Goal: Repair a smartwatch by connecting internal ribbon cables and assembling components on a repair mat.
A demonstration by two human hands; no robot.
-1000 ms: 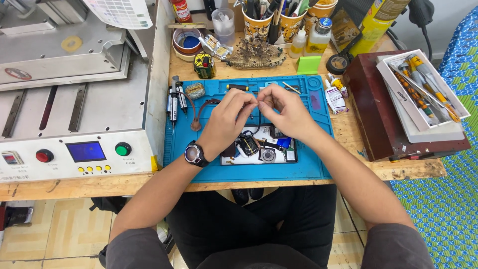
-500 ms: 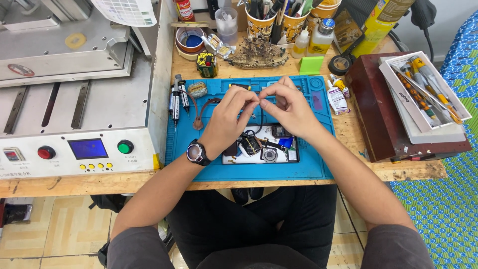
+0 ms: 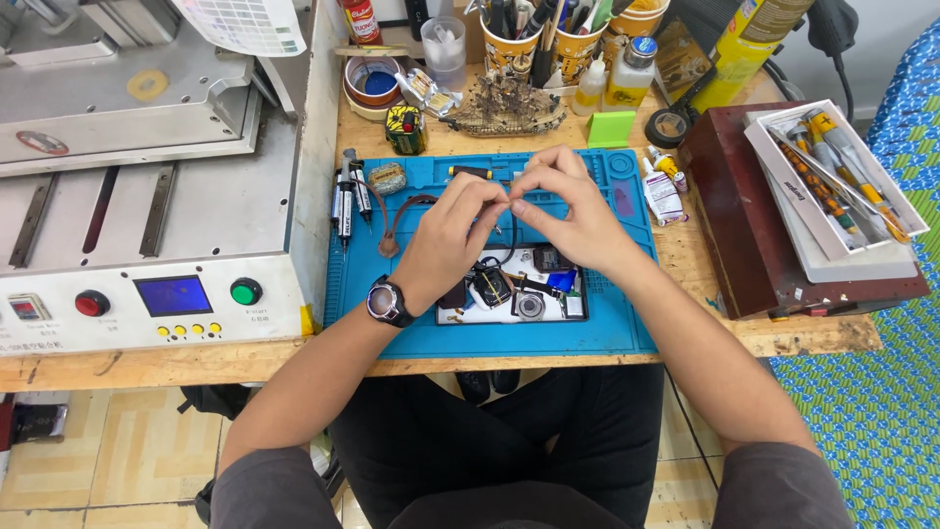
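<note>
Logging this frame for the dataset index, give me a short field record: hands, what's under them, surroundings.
left hand: raised over the mat, fingertips meeting the right hand's; a watch on its wrist
right hand: fingertips pinched against the left's; whatever is pinched is too small to tell
mat: blue, on a wooden bench
tray: on the mat under the hands, holding small dark parts
machine: left of the mat, with red and green buttons
tool box: white, to the right
</note>
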